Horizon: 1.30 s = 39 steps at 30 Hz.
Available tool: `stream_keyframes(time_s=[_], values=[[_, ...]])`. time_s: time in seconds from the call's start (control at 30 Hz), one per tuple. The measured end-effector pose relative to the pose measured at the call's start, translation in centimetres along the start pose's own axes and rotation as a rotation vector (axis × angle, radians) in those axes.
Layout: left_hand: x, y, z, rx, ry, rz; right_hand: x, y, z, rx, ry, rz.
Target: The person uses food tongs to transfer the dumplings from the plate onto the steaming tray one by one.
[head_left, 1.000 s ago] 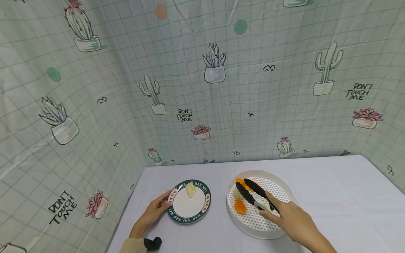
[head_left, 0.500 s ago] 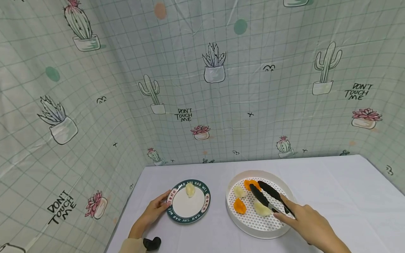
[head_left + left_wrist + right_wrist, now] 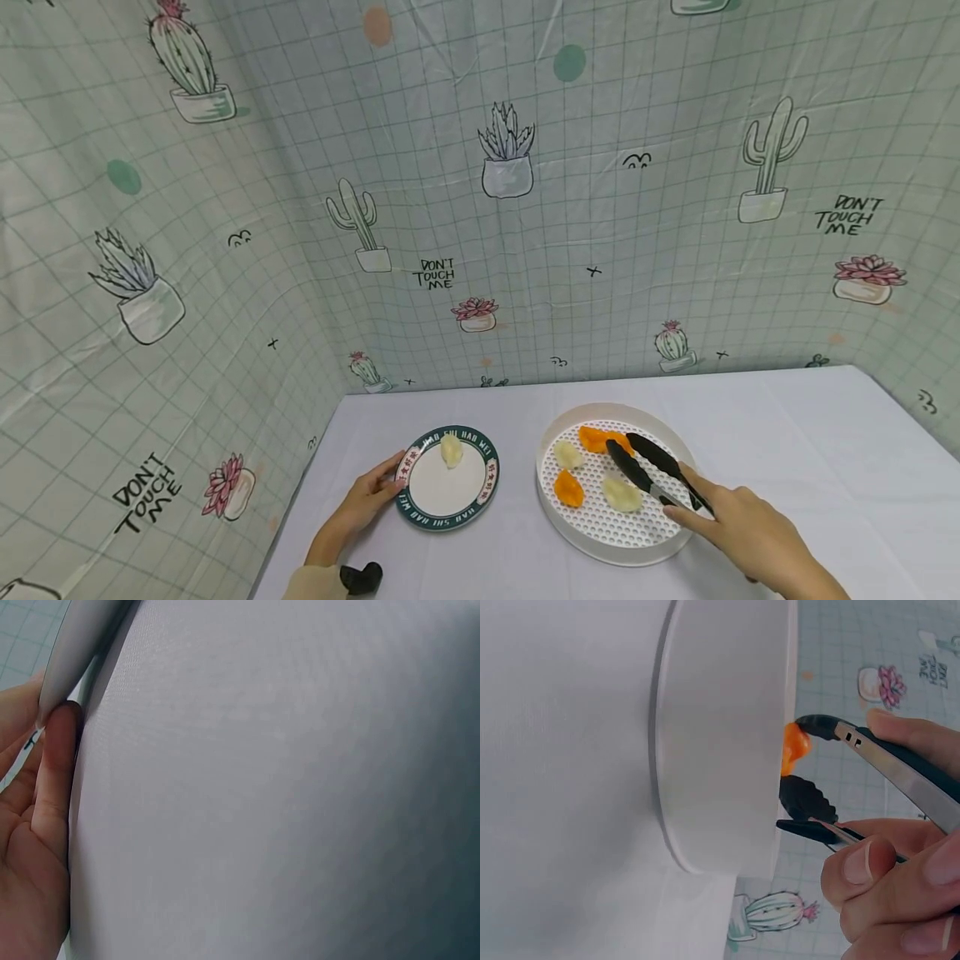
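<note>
My left hand pinches the left rim of a round plate with a green lettered border; the left wrist view shows the fingers at its edge. One pale yellow slice lies on the plate's far part. My right hand grips black-tipped metal tongs, their arms spread, over a round white tray with a perforated floor. Beside the tong tips are orange pieces. Another orange piece and two pale yellow slices lie nearby in the tray.
Both the plate and the tray stand on a white-covered table. A grid-patterned curtain with printed cacti hangs behind and along the left side. The tray's high side wall fills much of the right wrist view.
My right hand has drawn the tongs rightward across the tray, uncovering the pale slices and more of the orange pieces. The left hand and plate stay where they were.
</note>
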<state>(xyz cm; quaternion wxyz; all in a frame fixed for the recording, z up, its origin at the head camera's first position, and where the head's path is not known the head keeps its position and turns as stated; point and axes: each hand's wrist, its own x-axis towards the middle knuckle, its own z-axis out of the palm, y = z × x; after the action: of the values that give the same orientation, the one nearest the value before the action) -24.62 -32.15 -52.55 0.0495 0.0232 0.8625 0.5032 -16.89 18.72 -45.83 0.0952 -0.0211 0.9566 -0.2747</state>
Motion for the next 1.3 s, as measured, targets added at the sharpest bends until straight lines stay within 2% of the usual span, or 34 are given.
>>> stream_keyframes(time_s=[0.17, 0.43, 0.67, 0.93, 1.3], values=[[0.0, -0.1, -0.1, 0.003, -0.002, 0.007, 0.2, 0.3, -0.5, -0.02, -0.009, 0.006], [0.0, -0.1, 0.0, 0.0, 0.031, -0.018, 0.4, 1.1, -0.8, -0.063, -0.014, -0.007], [-0.1, -0.1, 0.1, -0.012, 0.028, -0.038, 0.7, 1.5, -0.7, -0.092, -0.04, 0.003], [0.1, -0.2, 0.1, -0.002, 0.017, -0.02, 0.9, 1.5, -0.6, -0.108, -0.039, 0.001], [0.2, -0.3, 0.1, 0.002, 0.026, -0.035, 1.2, 1.3, -0.6, -0.106, -0.057, 0.016]])
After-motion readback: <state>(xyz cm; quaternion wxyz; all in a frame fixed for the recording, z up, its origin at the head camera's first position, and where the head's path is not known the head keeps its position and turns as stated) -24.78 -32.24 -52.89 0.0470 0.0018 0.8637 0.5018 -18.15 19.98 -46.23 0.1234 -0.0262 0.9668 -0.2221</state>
